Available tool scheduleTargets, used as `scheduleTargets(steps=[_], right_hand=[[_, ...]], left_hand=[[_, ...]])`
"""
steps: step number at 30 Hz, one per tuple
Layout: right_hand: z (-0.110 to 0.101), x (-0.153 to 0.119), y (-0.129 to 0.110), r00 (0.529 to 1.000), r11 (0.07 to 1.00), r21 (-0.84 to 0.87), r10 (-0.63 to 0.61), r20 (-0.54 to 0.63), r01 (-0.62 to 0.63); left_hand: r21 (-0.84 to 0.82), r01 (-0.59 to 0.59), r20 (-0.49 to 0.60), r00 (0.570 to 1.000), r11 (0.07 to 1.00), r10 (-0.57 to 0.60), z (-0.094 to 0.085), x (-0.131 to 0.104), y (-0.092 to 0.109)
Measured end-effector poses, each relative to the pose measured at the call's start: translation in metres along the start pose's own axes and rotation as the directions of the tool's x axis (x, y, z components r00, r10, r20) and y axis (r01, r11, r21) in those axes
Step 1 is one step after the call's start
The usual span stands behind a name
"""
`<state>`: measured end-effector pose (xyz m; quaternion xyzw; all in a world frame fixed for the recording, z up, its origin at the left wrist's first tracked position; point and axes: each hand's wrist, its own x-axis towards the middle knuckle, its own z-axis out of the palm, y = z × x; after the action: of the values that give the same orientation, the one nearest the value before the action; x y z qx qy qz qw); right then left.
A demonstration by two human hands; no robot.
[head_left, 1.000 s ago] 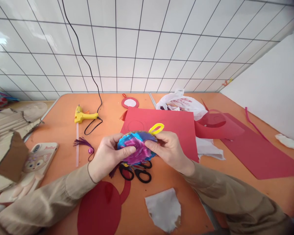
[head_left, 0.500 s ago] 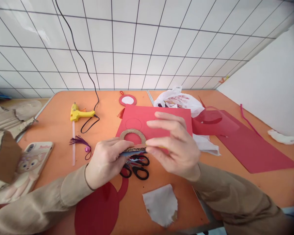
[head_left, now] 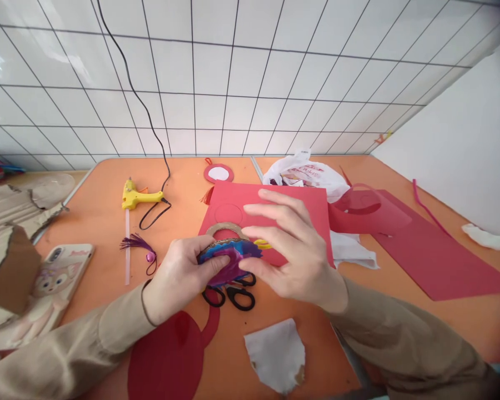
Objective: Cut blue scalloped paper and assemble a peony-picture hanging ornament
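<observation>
My left hand (head_left: 183, 278) grips a round cardboard piece (head_left: 231, 258) with a blue and purple face, its thumb pressed on the purple middle. The piece is tilted so that this face shows towards me. Beside its right edge, my right hand (head_left: 298, 253) is spread, fingers apart; whether a fingertip touches the edge I cannot tell. Something yellow (head_left: 262, 243) shows near the right fingers. Just beyond the piece, a cardboard ring (head_left: 225, 226) lies on red paper (head_left: 270, 194) that bears a drawn circle. Black-handled scissors (head_left: 240, 298) lie below, their blades hidden.
A yellow glue gun (head_left: 144, 198) with a black cord and a purple tassel (head_left: 136, 243) lie left, near a phone (head_left: 62, 278) and cardboard (head_left: 14, 272). Red sheets (head_left: 437, 250) and a plastic bag (head_left: 306, 172) are to the right. A grey-white scrap (head_left: 276, 355) lies in front.
The round piece has turned from edge-on to show its blue and purple face. My left thumb now lies across that face, and my right fingers have come away from the edge and spread.
</observation>
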<state>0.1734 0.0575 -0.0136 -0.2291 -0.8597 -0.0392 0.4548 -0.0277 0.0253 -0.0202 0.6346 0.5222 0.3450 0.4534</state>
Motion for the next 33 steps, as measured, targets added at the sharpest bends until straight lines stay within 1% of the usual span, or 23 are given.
scheduleTargets(steps=[2, 4, 6, 8, 11, 15, 18, 22, 25, 27, 29, 30, 33], right_hand=[[0.005, 0.0, -0.001, 0.998, 0.998, 0.032, 0.055, 0.018, -0.056], [0.008, -0.002, -0.001, 0.998, 0.998, 0.039, 0.057, -0.01, -0.057], [0.011, -0.003, -0.001, 0.998, 1.0, 0.007, -0.004, -0.055, 0.004], [0.012, -0.006, 0.0, 0.992, 0.995, -0.051, -0.093, -0.082, 0.089], [0.015, -0.009, 0.001, 0.984, 0.98, -0.131, -0.16, -0.076, 0.149], [0.019, -0.011, 0.003, 0.99, 0.985, -0.115, -0.132, -0.051, 0.126], [0.02, -0.012, 0.002, 0.995, 0.994, -0.062, -0.089, -0.044, 0.086], [0.019, -0.01, -0.001, 1.0, 0.998, 0.049, 0.027, -0.001, -0.027], [0.017, -0.008, -0.002, 0.991, 0.981, 0.146, 0.119, 0.055, -0.126], [0.015, -0.007, -0.002, 0.977, 0.958, 0.202, 0.186, 0.107, -0.204], [0.013, -0.006, -0.003, 0.946, 0.92, 0.238, 0.275, 0.173, -0.311], [0.012, -0.005, -0.003, 0.923, 0.894, 0.252, 0.322, 0.21, -0.369], [0.009, -0.003, -0.004, 0.831, 0.789, 0.288, 0.452, 0.324, -0.542]], left_hand=[[0.01, 0.006, 0.008, 1.0, 1.0, -0.006, 0.001, -0.001, 0.002], [0.016, 0.027, 0.016, 0.999, 0.999, -0.028, 0.001, -0.002, 0.003], [-0.002, 0.058, 0.024, 0.998, 0.998, -0.058, 0.001, -0.002, 0.002], [-0.043, 0.084, 0.046, 0.996, 0.996, -0.082, 0.001, -0.002, 0.001], [-0.096, 0.109, 0.08, 0.992, 0.989, -0.102, 0.002, 0.0, -0.002], [-0.072, 0.117, 0.068, 0.991, 0.991, -0.112, 0.001, 0.001, -0.005], [-0.048, 0.064, 0.051, 0.997, 0.997, -0.061, 0.001, 0.001, -0.005], [-0.026, -0.001, 0.046, 0.999, 1.0, 0.002, 0.0, 0.0, -0.003], [-0.016, 0.013, 0.063, 0.998, 1.0, -0.012, 0.001, 0.0, -0.002], [-0.013, 0.029, 0.071, 0.997, 0.999, -0.028, 0.001, 0.001, -0.002], [-0.004, 0.038, 0.072, 0.997, 0.999, -0.037, 0.001, 0.001, -0.004], [0.003, 0.04, 0.07, 0.997, 0.999, -0.04, 0.001, 0.001, -0.005], [0.014, 0.053, 0.083, 0.995, 0.998, -0.054, 0.002, 0.002, -0.007]])
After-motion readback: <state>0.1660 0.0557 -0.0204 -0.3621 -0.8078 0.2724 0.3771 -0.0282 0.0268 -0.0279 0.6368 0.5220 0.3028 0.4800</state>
